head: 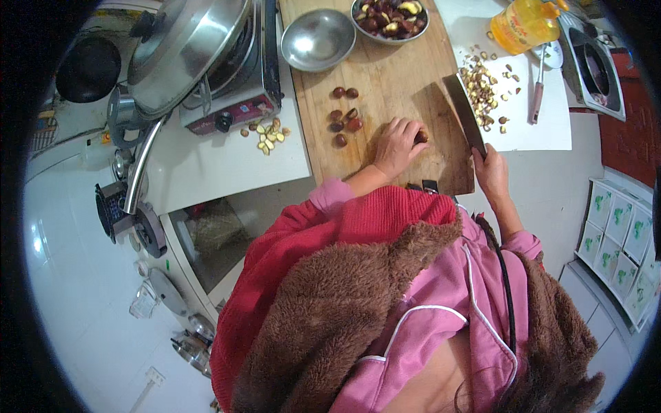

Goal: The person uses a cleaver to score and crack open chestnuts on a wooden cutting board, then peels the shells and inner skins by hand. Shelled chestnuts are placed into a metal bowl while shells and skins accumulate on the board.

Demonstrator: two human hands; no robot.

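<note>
On the wooden cutting board (pixel 377 77), my left hand (pixel 400 143) pinches a brown chestnut (pixel 421 136) with its fingertips. My right hand (pixel 491 170) grips the handle end of a cleaver (pixel 466 113), whose wide blade stands over the board's right edge, apart from the chestnut. Several loose chestnuts (pixel 354 124) lie on the board left of my left hand. At the far end of the board are an empty steel bowl (pixel 318 40) and a steel bowl of cut chestnuts (pixel 393 19).
Chestnut pieces (pixel 480 90) are scattered right of the board, near a knife with a brown handle (pixel 536 103) and an oil bottle (pixel 524 26). More pieces (pixel 269 136) lie left, beside a gas stove (pixel 232 111) bearing a large lidded steel pan (pixel 186 51), whose handle sticks out over the counter.
</note>
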